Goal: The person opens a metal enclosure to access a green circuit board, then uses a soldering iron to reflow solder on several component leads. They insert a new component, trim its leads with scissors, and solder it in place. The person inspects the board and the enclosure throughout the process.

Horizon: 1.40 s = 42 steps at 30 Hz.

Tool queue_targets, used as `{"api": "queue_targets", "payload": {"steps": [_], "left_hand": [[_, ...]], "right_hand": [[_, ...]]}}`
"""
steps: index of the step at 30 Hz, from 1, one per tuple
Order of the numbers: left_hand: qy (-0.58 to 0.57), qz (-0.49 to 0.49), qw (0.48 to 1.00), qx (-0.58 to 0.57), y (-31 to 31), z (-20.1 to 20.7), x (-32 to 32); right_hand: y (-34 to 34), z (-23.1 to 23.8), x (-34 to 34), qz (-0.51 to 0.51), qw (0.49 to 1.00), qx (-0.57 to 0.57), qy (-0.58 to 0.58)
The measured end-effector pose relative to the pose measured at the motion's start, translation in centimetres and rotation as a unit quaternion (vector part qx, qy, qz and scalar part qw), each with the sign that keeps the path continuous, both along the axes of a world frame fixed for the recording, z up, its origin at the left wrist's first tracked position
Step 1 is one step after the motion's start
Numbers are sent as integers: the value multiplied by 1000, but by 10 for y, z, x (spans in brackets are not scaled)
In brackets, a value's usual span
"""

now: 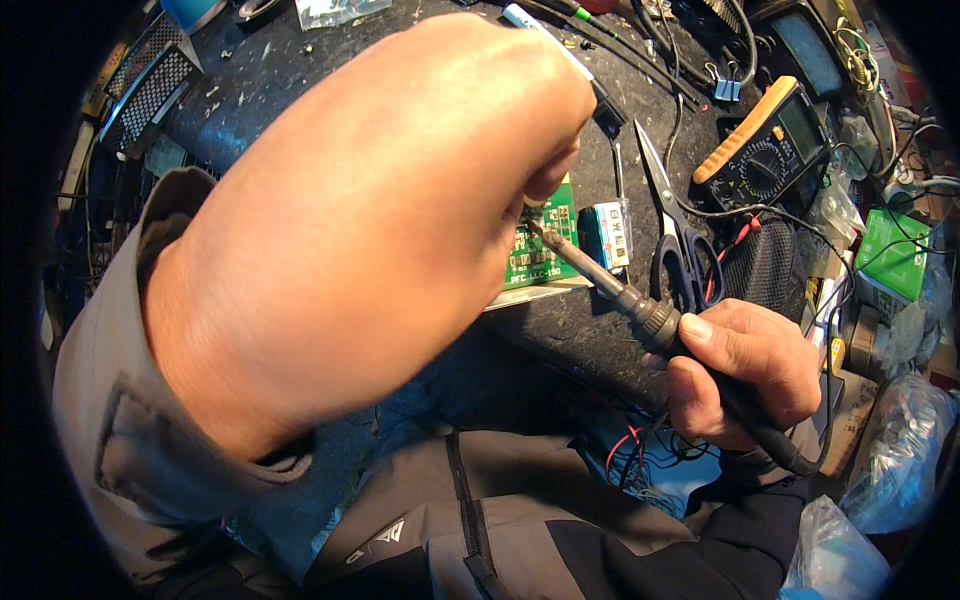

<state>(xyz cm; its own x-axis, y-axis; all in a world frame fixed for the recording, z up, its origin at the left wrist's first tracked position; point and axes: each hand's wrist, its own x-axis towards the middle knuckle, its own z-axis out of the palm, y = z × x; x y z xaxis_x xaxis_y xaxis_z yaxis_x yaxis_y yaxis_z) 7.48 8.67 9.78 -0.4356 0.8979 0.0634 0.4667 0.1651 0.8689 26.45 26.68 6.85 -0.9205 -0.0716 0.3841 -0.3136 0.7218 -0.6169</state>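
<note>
My right hand (748,375) is wrapped round the handle of a soldering iron (655,322), thumb along its collar. The iron's tip points up and left onto a green circuit board (537,258) with small parts. Over that board is my left hand (400,200), large and close, with its fingers curled in and pressed together. What they pinch, if anything, is hidden behind the hand. A white rod (548,40) shows past the knuckles; I cannot tell if it is held or lies on the table.
Scissors (672,210) lie right of the board, beside a small white-and-blue box (607,236). Farther right are a yellow-black multimeter (768,140), a green box (893,252) and clear plastic bags (900,455). The iron's black cord loops at the right. Perforated metal pieces (150,95) stand far left.
</note>
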Motion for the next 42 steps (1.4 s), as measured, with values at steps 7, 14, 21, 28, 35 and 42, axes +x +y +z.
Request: {"api": "queue_targets", "payload": {"steps": [7, 14, 21, 28, 35, 42], "left_hand": [[33, -12, 998, -45, 2, -3, -1], [141, -30, 990, -8, -2, -16, -5], [143, -14, 989, -21, 2, 5, 11], [69, -46, 996, 38, -3, -16, -7], [73, -15, 997, -13, 4, 0, 0], [179, -42, 982, 39, 0, -16, -6]], "right_hand": [[-1, -4, 2, -16, 999, -28, -2], [-1, -1, 6, -31, 998, -50, -22], [-2, -3, 6, -34, 997, -71, -21], [-2, -4, 4, -31, 998, -60, -16], [-1, -6, 3, -22, 997, -69, -2], [0, -4, 5, -21, 996, -86, -14]]}}
